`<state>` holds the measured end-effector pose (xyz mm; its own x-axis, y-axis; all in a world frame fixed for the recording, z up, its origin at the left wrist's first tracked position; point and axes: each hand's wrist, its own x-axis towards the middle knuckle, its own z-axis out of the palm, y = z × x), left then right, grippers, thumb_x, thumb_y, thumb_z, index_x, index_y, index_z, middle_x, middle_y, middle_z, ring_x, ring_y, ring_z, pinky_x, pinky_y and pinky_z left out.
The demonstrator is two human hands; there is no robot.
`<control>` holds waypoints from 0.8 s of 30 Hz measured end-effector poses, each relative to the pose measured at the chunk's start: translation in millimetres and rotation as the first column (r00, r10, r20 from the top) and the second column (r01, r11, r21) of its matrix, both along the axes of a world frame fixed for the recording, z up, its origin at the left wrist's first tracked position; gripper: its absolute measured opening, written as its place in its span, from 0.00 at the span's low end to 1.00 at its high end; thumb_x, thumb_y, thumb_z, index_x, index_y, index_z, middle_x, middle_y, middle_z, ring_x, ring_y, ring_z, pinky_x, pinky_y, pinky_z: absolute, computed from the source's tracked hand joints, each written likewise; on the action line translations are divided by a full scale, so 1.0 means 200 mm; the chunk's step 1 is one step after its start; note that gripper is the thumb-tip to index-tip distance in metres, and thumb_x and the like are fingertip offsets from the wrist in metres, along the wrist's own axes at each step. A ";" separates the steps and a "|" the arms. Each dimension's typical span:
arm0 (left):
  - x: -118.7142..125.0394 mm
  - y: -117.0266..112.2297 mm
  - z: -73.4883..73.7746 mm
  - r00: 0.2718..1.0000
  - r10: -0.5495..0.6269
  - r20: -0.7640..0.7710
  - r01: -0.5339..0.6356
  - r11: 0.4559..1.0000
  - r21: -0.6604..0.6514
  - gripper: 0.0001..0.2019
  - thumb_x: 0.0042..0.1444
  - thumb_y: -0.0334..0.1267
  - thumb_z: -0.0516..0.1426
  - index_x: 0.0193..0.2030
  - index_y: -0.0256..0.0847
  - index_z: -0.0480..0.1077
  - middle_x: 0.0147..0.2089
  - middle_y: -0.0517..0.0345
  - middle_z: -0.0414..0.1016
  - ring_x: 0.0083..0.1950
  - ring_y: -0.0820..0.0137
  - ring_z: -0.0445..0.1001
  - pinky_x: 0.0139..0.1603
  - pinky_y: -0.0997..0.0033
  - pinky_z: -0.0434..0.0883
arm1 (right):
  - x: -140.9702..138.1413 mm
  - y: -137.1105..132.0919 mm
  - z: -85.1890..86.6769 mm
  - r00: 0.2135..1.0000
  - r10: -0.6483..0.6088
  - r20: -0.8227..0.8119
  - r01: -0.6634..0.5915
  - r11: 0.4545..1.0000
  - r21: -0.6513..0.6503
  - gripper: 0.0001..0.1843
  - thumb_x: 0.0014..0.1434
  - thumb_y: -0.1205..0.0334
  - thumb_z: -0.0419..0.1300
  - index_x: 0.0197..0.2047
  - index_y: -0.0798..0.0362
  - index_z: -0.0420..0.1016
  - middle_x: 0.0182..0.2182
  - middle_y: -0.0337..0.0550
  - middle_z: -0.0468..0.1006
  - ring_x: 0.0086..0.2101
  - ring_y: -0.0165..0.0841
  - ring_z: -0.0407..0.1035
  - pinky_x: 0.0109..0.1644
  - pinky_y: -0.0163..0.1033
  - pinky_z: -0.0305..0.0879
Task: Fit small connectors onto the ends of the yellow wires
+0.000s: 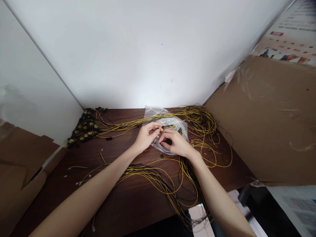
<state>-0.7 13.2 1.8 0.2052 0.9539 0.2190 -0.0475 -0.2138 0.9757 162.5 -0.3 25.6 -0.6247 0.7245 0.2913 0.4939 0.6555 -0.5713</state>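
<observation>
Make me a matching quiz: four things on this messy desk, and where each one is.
1 plastic bag
2 black connectors
3 cardboard sheet
4 small yellow piece

a standing at the right
b between the fingertips of left hand and right hand
c piled at the far left corner of the table
d lying under both hands

Pairs: 1-d, 2-c, 3-a, 4-b

dark wooden table (118,144) | yellow wires (197,120) | clear bag (178,126) | black parts (86,130), perhaps connectors
</observation>
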 end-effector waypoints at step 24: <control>0.00 0.00 -0.02 0.998 -0.058 0.008 0.058 0.998 0.015 0.10 0.47 0.32 0.60 0.38 0.35 0.71 0.34 0.55 0.74 0.36 0.71 0.73 0.43 0.68 0.70 | 0.00 0.00 0.02 0.924 -0.219 -0.315 0.261 0.960 0.098 0.11 0.58 0.67 0.54 0.40 0.46 0.75 0.36 0.43 0.71 0.39 0.35 0.67 0.45 0.43 0.65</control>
<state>0.2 13.9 -1.3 0.2583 0.9370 0.2352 -0.0682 -0.2251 0.9719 162.8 -1.2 29.3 -0.3062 0.7820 0.5429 0.4665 0.6204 -0.6305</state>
